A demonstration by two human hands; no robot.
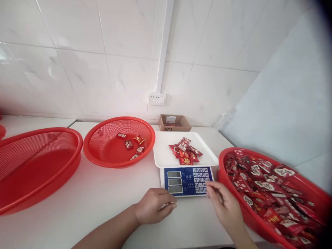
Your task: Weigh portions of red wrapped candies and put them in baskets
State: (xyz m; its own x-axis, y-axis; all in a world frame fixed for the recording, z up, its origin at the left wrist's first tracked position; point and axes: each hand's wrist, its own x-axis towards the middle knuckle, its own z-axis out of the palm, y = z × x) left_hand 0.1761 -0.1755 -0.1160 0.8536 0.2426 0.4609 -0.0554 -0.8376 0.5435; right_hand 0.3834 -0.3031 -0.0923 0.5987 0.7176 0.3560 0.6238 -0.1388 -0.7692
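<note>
- A white table (129, 186) is carrying these things.
- A red basket (255, 221) at right is holding heaped snack packets (269, 186).
- A round mesh basket (109, 148) at centre-left is holding scattered packets (128, 144).
- A digital scale (186, 186) is standing between these baskets, supporting a white tray (163, 152).
- The left hand (155, 206) is curling near the scale's front edge, thumb near forefinger.
- The right hand (225, 204) is reaching to the keypad's (199, 175) lower corner, fingertips gathered; whether either hand is pinching anything, I cannot tell.
- Red packets (185, 152) are lying piled on the tray.
</note>
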